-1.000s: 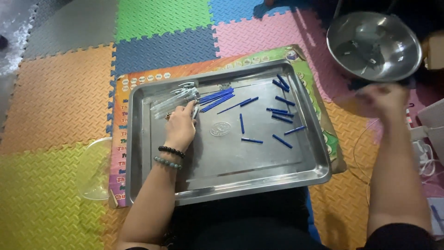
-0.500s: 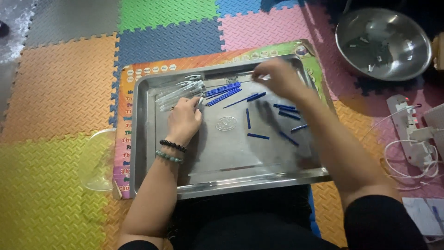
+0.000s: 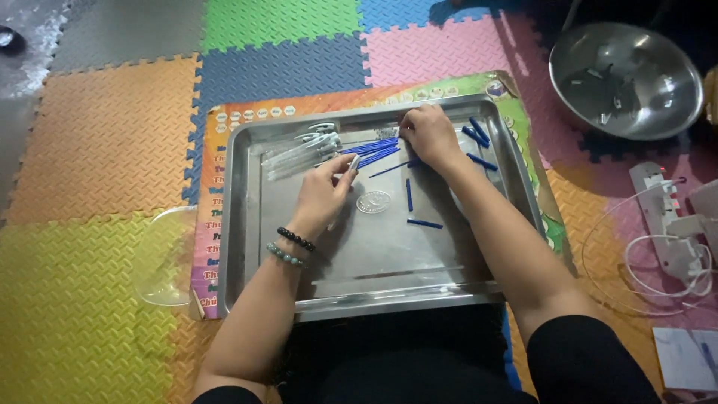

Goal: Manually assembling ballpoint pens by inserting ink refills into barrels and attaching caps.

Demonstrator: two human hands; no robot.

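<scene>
Big stainless steel tray point(image 3: 247, 224) sits on a colourful printed mat point(image 3: 206, 247) over the foam puzzle floor point(image 3: 105, 142), right in front of the person. Left hand point(image 3: 323, 196) is down on the tray near its middle-left, fingers loosely curled with a small clear pen part point(image 3: 352, 163) pinched at the fingertips; two bead bracelets point(image 3: 290, 247) on that wrist. Just far-left of it there's a bundle of clear pen barrels point(image 3: 299, 153) lying together against the far side of the tray. Right hand point(image 3: 428, 133) is over at the far edge of the tray, fingers bent down onto the bunch of blue pen refills point(image 3: 370, 149) (can't really tell if it's actually gripping one or just touching the pile, the fingertips are hidden). More loose blue refills are scattered around: a few point(image 3: 477, 135) to the right of that hand, one upright-ish stick point(image 3: 409, 194) and one lying flat point(image 3: 425, 223) near the tray's round stamped mark point(image 3: 373, 202). Off the tray, a clear plastic container point(image 3: 161, 258) rests on the floor at the near left, a steel bowl point(image 3: 624, 78) with a few small bits sits far right, and a white power strip with cables point(image 3: 669, 224) is on the right.
</scene>
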